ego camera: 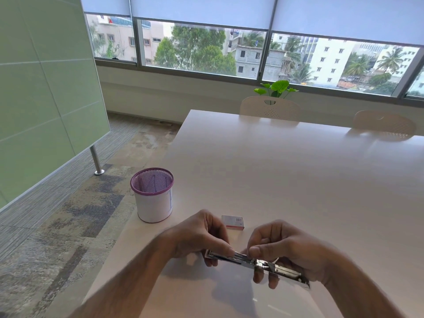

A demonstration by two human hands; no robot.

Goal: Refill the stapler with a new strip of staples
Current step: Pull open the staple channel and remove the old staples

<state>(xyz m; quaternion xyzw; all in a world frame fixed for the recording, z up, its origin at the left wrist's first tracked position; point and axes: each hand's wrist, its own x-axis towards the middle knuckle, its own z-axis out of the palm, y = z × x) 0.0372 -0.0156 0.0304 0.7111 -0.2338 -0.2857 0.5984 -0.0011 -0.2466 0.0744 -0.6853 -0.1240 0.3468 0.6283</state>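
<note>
A metal stapler (pixel 257 263) is held unfolded flat above the near part of the white table (pixel 286 180), its open channel facing up. My left hand (pixel 202 235) pinches its left end between thumb and fingers. My right hand (pixel 286 246) grips the right half, thumb and fingertips pressing at the middle of the channel. Whether a staple strip lies under those fingers is hidden. A small white and pink staple box (pixel 232 222) lies shut on the table just beyond my hands.
A mesh pen cup (pixel 152 195) with a purple rim stands at the table's left edge, near the corner. Two pale chairs (pixel 269 109) are pushed in at the far side. A green glass partition (pixel 46 88) stands on the carpet to the left.
</note>
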